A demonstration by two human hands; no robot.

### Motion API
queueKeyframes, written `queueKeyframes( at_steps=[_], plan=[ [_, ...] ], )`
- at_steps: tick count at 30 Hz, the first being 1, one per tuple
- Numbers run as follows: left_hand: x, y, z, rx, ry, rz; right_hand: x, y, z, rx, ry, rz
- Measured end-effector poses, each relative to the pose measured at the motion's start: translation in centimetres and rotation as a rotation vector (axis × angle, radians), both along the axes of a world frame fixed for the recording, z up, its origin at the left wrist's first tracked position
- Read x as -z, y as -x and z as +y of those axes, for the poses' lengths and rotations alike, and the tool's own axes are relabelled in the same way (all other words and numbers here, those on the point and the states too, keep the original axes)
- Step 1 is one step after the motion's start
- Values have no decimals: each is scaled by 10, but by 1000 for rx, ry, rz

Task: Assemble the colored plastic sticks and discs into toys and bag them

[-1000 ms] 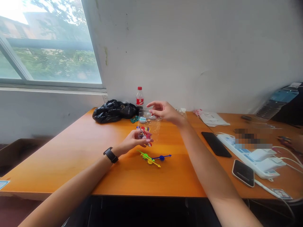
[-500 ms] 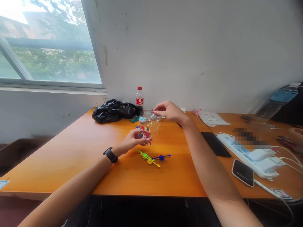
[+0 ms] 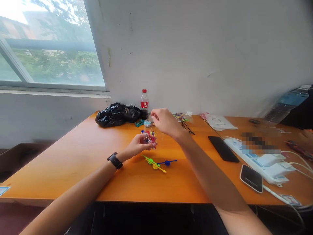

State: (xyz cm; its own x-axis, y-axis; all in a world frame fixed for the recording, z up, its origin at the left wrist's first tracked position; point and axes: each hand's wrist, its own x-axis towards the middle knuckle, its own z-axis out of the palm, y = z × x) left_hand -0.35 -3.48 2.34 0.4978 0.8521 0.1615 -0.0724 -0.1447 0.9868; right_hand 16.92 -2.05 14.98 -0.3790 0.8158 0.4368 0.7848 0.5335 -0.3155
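Observation:
A clear plastic bag (image 3: 158,132) with small red, blue and yellow plastic pieces (image 3: 152,133) in its bottom is held above the table. My left hand (image 3: 141,143), with a black watch on the wrist, is closed around the bag's lower end. My right hand (image 3: 165,122) is at the bag's top, fingers curled and pinched at its edge; the fingertips are partly hidden. Below the hands, a green arrow spinner (image 3: 149,161), a yellow arrow spinner (image 3: 155,166) and a blue arrow spinner (image 3: 167,163) lie together on the table (image 3: 122,186).
Towards the wall are a black plastic bag (image 3: 114,116), a cola bottle (image 3: 144,102) and a bag of coloured pieces (image 3: 181,117). To the right lie a black phone (image 3: 223,148), a white power strip (image 3: 251,158) and another phone (image 3: 251,178). A person's hand (image 3: 306,138) shows at far right.
My right hand has moved left and turned over at the bag's top, uncovering the bag of coloured pieces behind. My left hand has stayed in place.

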Motion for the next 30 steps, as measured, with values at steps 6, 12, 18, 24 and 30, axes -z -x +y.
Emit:
queueKeyframes(
  at_steps=[6, 12, 18, 24, 30],
  plan=[
    [4, 0, 2, 6, 6, -11, -4, -9, 6, -67, 51, 109],
    [4, 0, 1, 13, 24, -25, -8, -10, 3, 32, 42, 45],
    [3, 0, 1, 14, 16, -22, -9, -17, 6, 21, 45, 38],
    [1, 1, 1, 11, 7, -8, -7, -23, 15, -44, 67, 94],
    [0, 1, -1, 2, 10, 3, -9, -33, 22, 44, 100, 106]
  ],
)
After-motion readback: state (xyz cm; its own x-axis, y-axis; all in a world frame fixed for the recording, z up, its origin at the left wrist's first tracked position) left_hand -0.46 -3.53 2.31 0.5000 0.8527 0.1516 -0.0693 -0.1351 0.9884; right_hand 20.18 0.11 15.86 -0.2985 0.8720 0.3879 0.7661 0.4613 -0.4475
